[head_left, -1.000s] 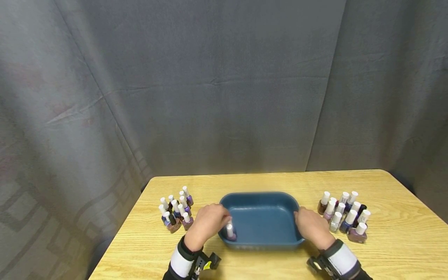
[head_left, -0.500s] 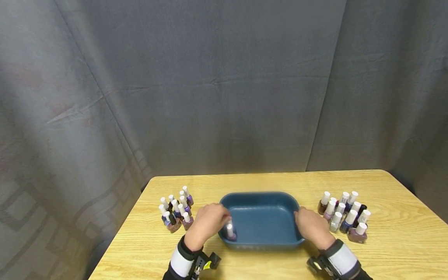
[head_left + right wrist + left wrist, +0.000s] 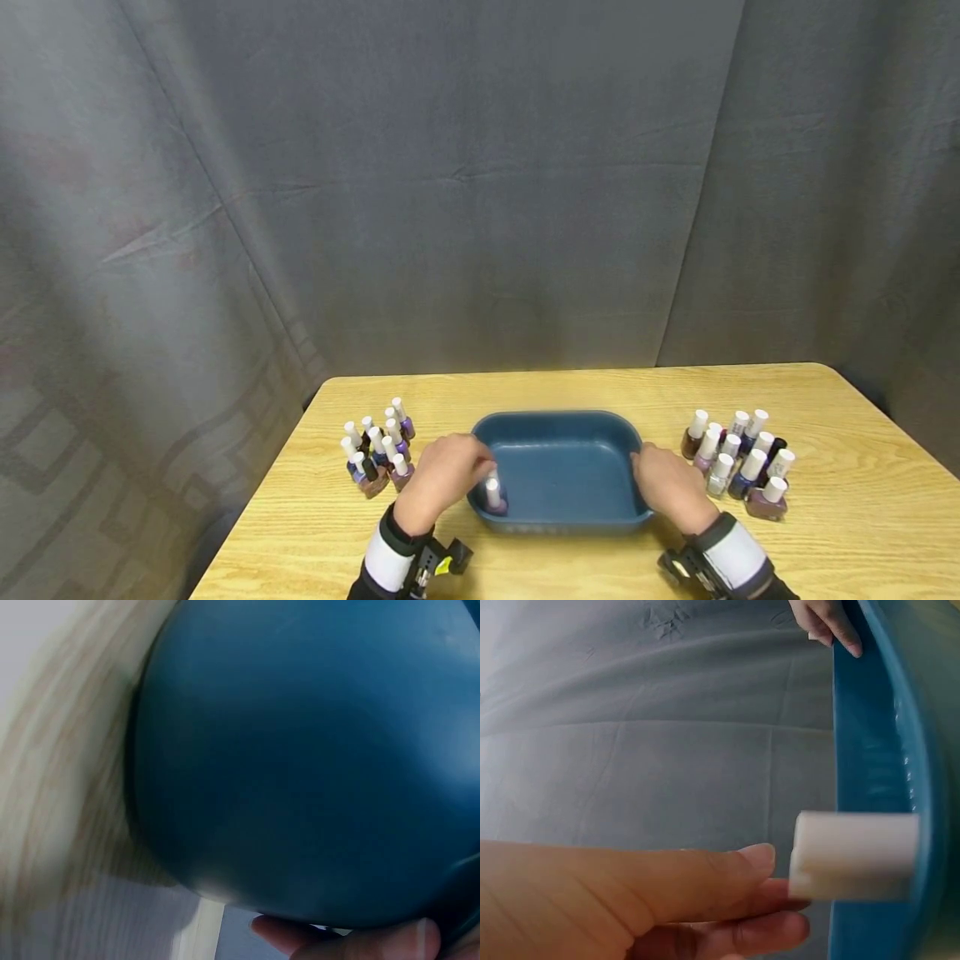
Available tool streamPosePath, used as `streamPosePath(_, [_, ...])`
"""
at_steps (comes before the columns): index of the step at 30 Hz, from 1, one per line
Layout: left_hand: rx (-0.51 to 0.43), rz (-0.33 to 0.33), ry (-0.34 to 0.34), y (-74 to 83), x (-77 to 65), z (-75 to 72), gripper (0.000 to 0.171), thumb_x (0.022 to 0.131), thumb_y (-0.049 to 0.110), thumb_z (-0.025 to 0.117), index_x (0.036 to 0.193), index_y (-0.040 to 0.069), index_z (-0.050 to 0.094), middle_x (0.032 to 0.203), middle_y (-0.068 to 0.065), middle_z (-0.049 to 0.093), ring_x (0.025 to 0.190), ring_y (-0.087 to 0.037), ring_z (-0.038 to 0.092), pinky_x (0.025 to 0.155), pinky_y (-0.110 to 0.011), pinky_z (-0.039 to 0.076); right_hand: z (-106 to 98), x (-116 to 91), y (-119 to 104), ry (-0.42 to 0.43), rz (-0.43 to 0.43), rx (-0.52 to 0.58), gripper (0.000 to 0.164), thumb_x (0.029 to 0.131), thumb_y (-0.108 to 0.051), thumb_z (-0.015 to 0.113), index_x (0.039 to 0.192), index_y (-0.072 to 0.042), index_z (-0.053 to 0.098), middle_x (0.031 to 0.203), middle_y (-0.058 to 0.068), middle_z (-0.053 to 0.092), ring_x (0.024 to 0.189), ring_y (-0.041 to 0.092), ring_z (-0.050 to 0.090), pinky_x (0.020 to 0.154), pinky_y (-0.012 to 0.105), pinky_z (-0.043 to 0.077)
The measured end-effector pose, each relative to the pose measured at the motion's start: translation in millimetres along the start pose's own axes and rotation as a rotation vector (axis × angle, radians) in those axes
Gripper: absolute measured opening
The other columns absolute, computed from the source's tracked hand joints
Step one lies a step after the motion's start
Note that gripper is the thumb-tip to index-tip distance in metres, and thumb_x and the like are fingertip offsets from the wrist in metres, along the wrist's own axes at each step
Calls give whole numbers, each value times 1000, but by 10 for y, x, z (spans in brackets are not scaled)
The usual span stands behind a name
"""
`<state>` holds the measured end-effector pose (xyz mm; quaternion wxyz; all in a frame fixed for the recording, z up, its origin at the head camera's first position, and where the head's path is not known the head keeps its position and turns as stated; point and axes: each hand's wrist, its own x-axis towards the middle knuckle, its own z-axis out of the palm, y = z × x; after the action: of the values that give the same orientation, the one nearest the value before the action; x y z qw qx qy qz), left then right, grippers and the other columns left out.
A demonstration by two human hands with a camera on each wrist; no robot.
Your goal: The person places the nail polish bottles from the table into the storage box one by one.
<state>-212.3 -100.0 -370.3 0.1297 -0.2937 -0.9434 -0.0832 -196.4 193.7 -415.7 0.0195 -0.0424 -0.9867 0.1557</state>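
My left hand (image 3: 450, 471) reaches over the left rim of a blue rectangular tub (image 3: 562, 527), thumb and fingertips pinching the white cap of a nail polish bottle, mostly hidden by the fingers. Just in front of it, a mauve nail polish bottle (image 3: 495, 498) stands upright in the tub's left end. In the left wrist view, a white cap (image 3: 859, 855) fills the space beyond the thumb tip. My right hand (image 3: 667, 483) grips the tub's right rim, its fingers curled there. The right wrist view has fingers (image 3: 375, 943) close along the rim.
Several upright nail polish bottles (image 3: 377, 454), mostly white-capped, cluster left of the tub. Another cluster of bottles (image 3: 738, 462) stands to its right, near the right hand. All rest on a wooden table (image 3: 300, 517), with a grey curtain (image 3: 480, 208) behind.
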Motion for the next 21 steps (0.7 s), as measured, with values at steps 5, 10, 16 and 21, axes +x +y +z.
streamPosePath(5, [20,-182,137,-206,-38,-83,8,79,24,70,75,17,72,71,5,68,60,-11,61,48,-25,43,7,6,6,-3,4,-1,26,93,-18,44,92,5,57,80,23,62,73,37,62,52,46,44])
streamPosePath(10, [9,-518,205,-536,-155,-247,9,80,18,68,77,11,72,70,-5,68,55,-19,59,43,-32,41,12,10,5,1,-3,-6,26,93,-18,44,91,5,56,78,21,62,70,34,62,51,45,44])
streamPosePath(16, [-32,-639,120,-828,-283,-311,12,79,18,68,83,7,71,82,-12,69,63,-26,61,46,-37,43,19,-1,7,16,-18,-6,25,93,-17,45,87,4,56,72,17,60,65,29,60,48,43,43])
streamPosePath(21, [-60,-609,44,-920,-283,-237,9,76,18,69,79,9,70,75,-8,67,59,-19,56,45,-32,39,21,-5,4,25,-21,-6,24,92,-16,46,86,4,56,71,16,60,64,28,60,47,42,43])
